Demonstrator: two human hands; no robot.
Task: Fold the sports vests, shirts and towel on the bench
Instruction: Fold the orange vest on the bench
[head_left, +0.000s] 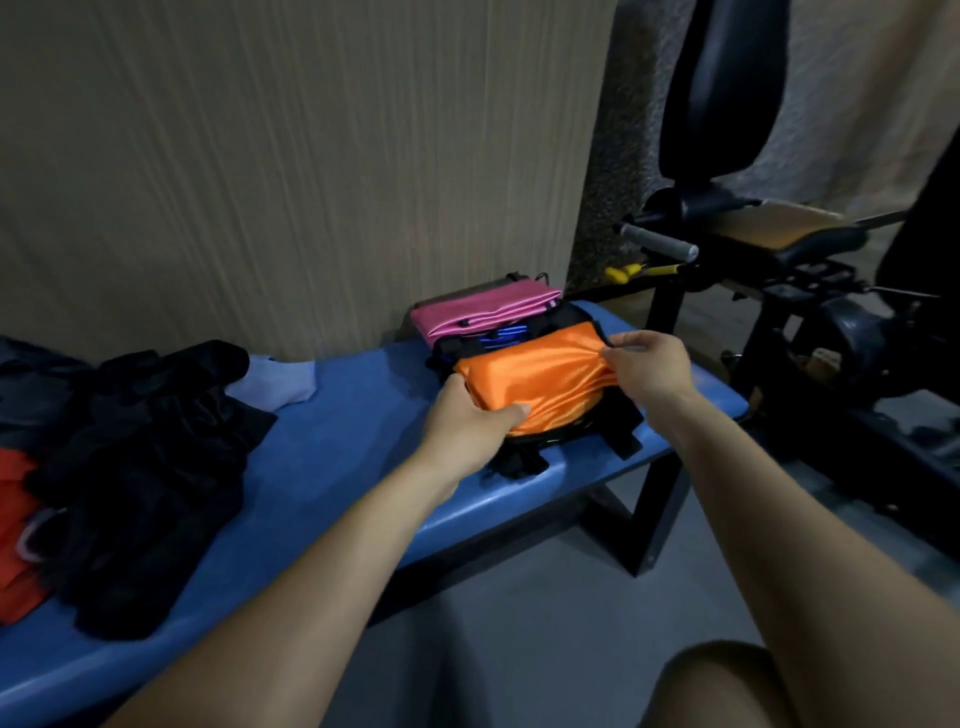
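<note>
Beige, vertically grained wall panel (291, 156) from nine to twelve o'clock, beside a speckled grey strip (618, 156). Black exercise machine (737, 104) at two o'clock. Grey floor (519, 623) at six, dimly lit.

- The red garment (15, 535) is cut off by the left edge, as is the tabletop (322, 467).
- Under the orange vest (540, 384), the stacked dark garments (519, 460) show only at their edges.
- The left hand (467, 421) has its fingers tucked out of sight beneath the orange vest.
- The pile of black clothes (150, 467) is too dark to tell piece from piece.
- The pale towel (280, 384) is partly hidden behind that pile.
</note>
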